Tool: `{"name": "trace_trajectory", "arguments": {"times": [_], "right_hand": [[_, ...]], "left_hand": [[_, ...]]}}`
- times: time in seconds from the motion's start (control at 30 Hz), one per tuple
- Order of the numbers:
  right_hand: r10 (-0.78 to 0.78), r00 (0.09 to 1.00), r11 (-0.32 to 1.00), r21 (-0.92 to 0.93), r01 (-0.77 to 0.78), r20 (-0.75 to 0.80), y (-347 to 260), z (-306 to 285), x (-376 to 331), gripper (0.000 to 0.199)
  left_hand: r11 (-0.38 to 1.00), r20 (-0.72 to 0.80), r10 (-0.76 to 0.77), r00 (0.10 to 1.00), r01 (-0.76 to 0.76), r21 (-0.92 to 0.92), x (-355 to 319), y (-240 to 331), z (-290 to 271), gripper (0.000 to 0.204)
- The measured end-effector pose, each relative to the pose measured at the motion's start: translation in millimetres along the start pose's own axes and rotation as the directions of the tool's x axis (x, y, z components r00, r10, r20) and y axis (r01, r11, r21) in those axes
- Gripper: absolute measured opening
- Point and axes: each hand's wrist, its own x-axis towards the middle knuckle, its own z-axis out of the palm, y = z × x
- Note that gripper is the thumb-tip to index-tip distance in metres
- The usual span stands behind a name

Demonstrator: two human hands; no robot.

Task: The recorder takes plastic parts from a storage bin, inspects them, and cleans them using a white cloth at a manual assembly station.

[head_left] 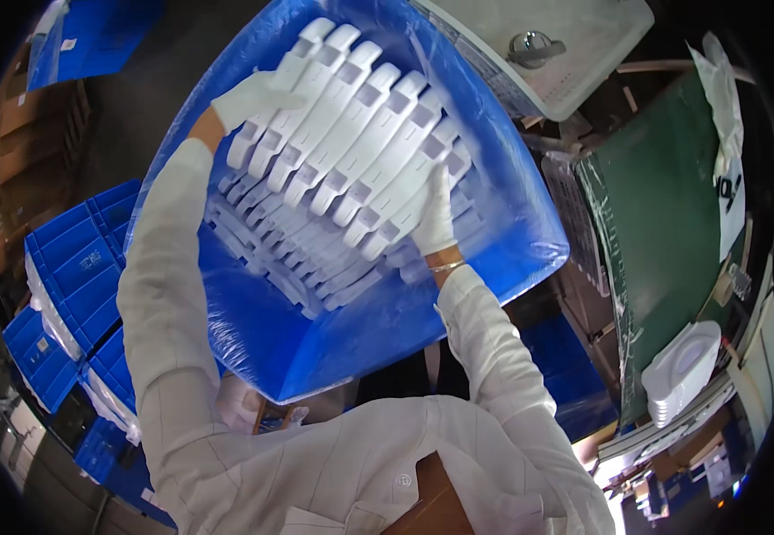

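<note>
At upper centre, a person's gloved left hand [248, 98] and right hand [434, 217] clamp opposite ends of white parts [326, 143], seemingly to hold them together inside a blue bin [257, 348].

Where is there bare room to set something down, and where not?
Most room: the green surface, between its left edge and the white sheet, down to the white stack. Inside the blue bin, a smaller patch lies between the lower white parts and the near wall. Crowded: the bin's middle, where left hand and right hand hold a row of parts.
</note>
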Motion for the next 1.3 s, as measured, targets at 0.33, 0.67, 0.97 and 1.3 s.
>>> {"name": "trace_trajectory", "arguments": {"times": [0.33,0.67,0.97,1.3], "right_hand": [[-0.178,0.966,0.974,-0.172,0.147,-0.187,57,-113,74,0.072],[-0.287,0.958,0.284,-0.952,0.112,0.027,6,-39,-18,0.028],[-0.211,0.835,-0.549,-0.768,0.328,0.508,-63,2,105,0.046],[-0.164,0.573,-0.802,-0.447,0.396,0.803,-53,60,152,0.048]], "left_hand": [[0.987,-0.032,-0.070,0.997,0.074,0.146,63,-5,30,0.076],[0.867,-0.464,0.404,0.789,-0.167,0.470,57,-62,75,0.056],[0.433,-0.636,-0.565,0.526,-0.467,-0.771,37,-146,148,0.049],[0.500,-0.639,-0.398,0.658,-0.429,-0.752,55,-195,155,0.059]]}}
